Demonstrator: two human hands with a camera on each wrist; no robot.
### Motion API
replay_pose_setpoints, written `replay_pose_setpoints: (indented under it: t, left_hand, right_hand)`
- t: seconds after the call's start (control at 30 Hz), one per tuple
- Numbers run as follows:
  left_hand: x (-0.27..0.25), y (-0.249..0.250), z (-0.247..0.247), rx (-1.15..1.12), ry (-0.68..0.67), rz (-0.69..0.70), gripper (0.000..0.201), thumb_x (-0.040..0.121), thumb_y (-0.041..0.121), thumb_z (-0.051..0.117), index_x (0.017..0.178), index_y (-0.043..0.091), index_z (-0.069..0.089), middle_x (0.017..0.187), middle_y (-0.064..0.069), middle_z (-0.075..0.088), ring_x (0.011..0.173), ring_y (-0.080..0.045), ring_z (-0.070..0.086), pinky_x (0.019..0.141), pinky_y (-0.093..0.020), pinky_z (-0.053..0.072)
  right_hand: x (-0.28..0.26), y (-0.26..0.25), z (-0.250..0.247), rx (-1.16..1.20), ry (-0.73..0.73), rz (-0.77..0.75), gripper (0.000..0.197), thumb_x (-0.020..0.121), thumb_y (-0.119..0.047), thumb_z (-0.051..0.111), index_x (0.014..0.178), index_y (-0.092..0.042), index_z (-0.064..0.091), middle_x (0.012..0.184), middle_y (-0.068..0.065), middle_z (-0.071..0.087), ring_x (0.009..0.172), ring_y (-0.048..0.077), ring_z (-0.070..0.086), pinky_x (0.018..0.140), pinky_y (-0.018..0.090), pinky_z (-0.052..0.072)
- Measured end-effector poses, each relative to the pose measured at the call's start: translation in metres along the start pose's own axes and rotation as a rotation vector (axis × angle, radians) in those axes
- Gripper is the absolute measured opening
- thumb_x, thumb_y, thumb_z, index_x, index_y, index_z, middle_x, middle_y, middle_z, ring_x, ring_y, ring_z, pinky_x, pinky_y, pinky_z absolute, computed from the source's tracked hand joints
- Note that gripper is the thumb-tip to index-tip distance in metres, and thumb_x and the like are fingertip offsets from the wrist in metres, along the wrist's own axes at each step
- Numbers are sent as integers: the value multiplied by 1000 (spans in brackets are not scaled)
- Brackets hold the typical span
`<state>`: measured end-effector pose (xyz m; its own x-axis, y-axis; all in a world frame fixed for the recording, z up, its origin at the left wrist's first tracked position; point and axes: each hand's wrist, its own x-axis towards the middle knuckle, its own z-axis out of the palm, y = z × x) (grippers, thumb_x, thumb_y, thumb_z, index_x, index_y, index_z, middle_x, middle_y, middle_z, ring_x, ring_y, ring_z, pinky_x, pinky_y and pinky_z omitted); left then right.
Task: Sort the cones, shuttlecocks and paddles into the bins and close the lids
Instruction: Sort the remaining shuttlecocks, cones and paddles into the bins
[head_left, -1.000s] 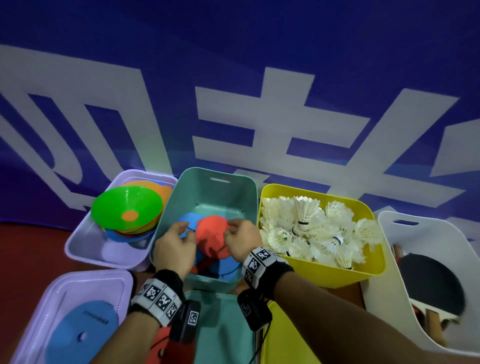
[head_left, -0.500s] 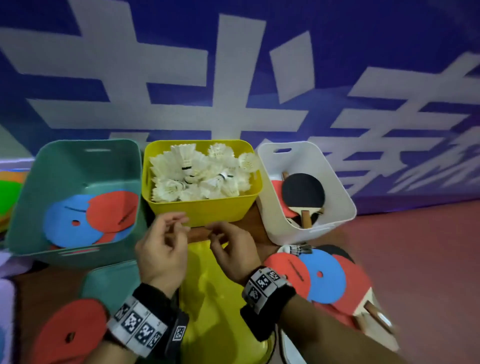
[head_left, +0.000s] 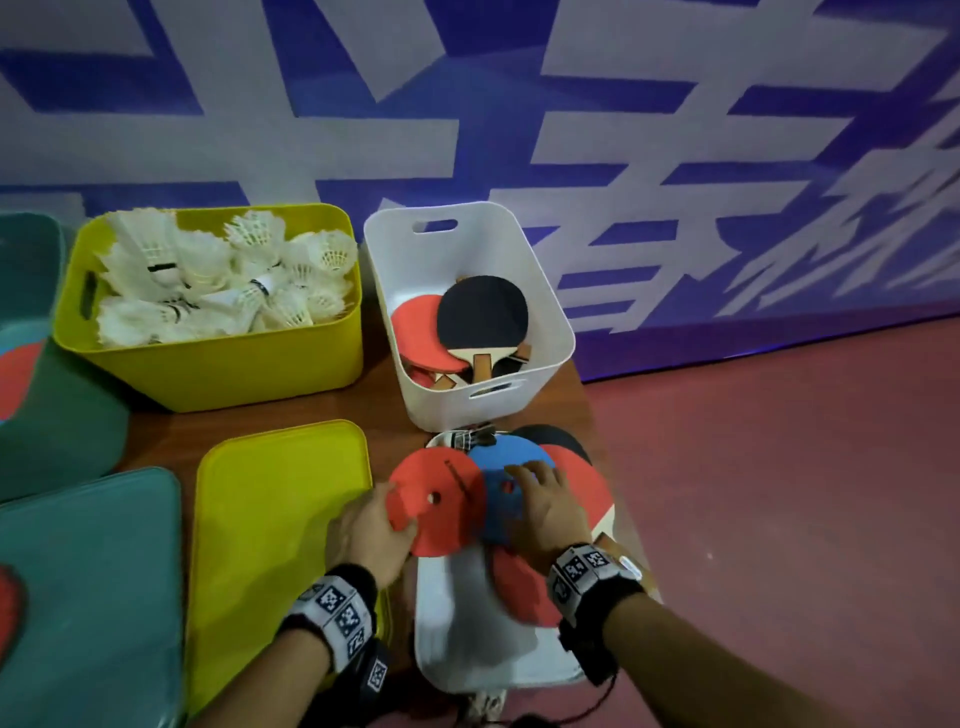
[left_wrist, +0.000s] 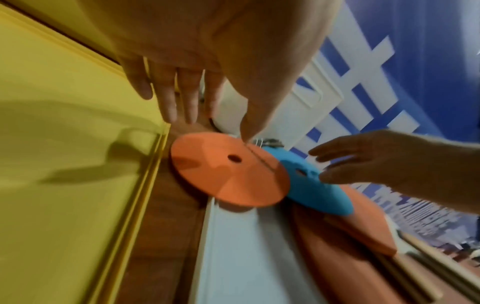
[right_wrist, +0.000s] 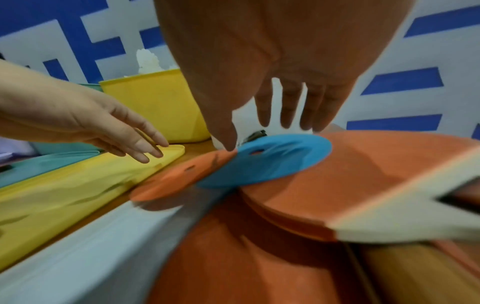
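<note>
A flat red cone (head_left: 436, 501) and a flat blue cone (head_left: 501, 488) overlap on the white lid (head_left: 467, 629), on top of red paddles (head_left: 576, 483). My left hand (head_left: 369, 530) is at the red cone's left edge with straight fingers, its thumb tip touching the cone (left_wrist: 228, 170). My right hand (head_left: 543, 501) lies spread over the blue cone (right_wrist: 267, 162), thumb at the seam between the two cones. Neither hand grips anything. A lone shuttlecock (head_left: 470, 439) lies on the lid's far end.
At the back stand a yellow bin (head_left: 218, 374) of shuttlecocks and a white bin (head_left: 467, 400) of paddles. The teal bin (head_left: 47, 405) is at the left edge. Yellow lid (head_left: 280, 545) and teal lid (head_left: 88, 597) lie flat. The table edge runs just right of the paddles.
The view has swung right from the teal bin. Both hands left that bin and came down to the red and blue cones on the white lid.
</note>
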<state>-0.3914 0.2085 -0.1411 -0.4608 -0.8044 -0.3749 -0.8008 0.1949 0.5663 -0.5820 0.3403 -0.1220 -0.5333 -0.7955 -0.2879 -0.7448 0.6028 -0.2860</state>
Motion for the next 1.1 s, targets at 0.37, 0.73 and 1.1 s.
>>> replay_pose_setpoints:
  t: [0.37, 0.73, 1.1]
  left_hand:
    - [11, 20, 54, 340, -11, -47, 102, 80, 61, 67, 157, 27, 9, 164, -9, 18, 148, -29, 25, 121, -45, 17]
    - [14, 22, 43, 213, 137, -133, 102, 72, 40, 82, 154, 35, 22, 140, -10, 41, 129, -32, 43, 108, -44, 34]
    - [-18, -1, -22, -12, 311, 15, 13, 102, 34, 45, 114, 30, 49, 61, 3, 58, 56, -24, 58, 46, -30, 35]
  right_hand:
    - [29, 32, -9, -127, -109, 46, 83, 88, -56, 56, 155, -32, 14, 164, 9, 13, 151, 32, 8, 122, 46, 14]
    - [22, 23, -8, 41, -6, 28, 78, 84, -24, 67, 151, -32, 28, 141, 7, 36, 126, 28, 41, 95, 38, 48]
    - [16, -39, -42, 261, 28, -185, 34, 94, -27, 49, 128, -24, 56, 118, 5, 68, 102, 28, 66, 81, 39, 53]
